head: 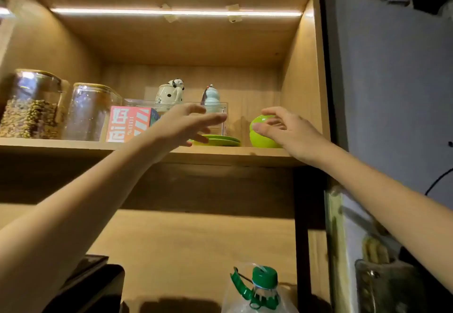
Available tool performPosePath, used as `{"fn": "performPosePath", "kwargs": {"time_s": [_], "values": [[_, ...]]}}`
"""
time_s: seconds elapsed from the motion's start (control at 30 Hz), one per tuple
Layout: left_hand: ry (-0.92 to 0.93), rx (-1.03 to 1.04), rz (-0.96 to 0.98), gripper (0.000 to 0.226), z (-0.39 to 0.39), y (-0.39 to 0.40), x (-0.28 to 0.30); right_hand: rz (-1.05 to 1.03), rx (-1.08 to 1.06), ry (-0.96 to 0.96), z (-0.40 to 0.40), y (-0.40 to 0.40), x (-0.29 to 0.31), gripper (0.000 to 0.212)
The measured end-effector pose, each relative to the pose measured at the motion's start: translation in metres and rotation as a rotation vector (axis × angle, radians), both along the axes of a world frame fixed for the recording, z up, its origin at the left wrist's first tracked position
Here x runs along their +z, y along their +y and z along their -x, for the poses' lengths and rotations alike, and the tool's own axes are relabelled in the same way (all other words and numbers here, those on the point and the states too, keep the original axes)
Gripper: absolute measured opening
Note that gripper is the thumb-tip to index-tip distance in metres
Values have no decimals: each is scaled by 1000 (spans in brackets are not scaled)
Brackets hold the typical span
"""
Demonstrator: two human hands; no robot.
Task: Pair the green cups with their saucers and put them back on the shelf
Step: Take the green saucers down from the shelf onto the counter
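Note:
On the wooden shelf [220,154], stacked green saucers [220,140] lie flat near the front edge. To their right stands a green cup [262,136], which looks stacked. My left hand [186,125] reaches over the saucers with its fingers stretched out and one lower finger touching the saucer rim. My right hand [282,126] hovers at the cup with spread fingers, thumb at the cup's left side, fingers near its top; no firm grip shows.
Two glass jars [31,104] [90,112] stand at the left. A pink box [128,124] sits beside a clear bin [215,112], with two ceramic figurines [171,92] behind. The cabinet's right wall [301,87] is close to the cup. A green-capped bottle [263,288] stands below.

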State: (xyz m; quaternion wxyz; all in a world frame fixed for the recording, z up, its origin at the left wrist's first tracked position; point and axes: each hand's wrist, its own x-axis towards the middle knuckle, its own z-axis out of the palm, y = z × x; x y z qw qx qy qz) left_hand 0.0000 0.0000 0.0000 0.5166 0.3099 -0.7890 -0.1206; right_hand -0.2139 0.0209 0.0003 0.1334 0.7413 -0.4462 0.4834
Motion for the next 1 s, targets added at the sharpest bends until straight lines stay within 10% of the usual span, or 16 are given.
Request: {"fn": "performPosePath", "kwargs": {"time_s": [0.1,0.4,1.0], "values": [[17,24,-2,22,-3,-21,7,-70,32,-15,-8,-25,9,55],[-26,450,156,65,-2,-108,1,-104,-68,82,-16,-100,10,57],[-103,557,165,82,13,-132,-9,-189,-275,209,-27,-112,12,66]]}}
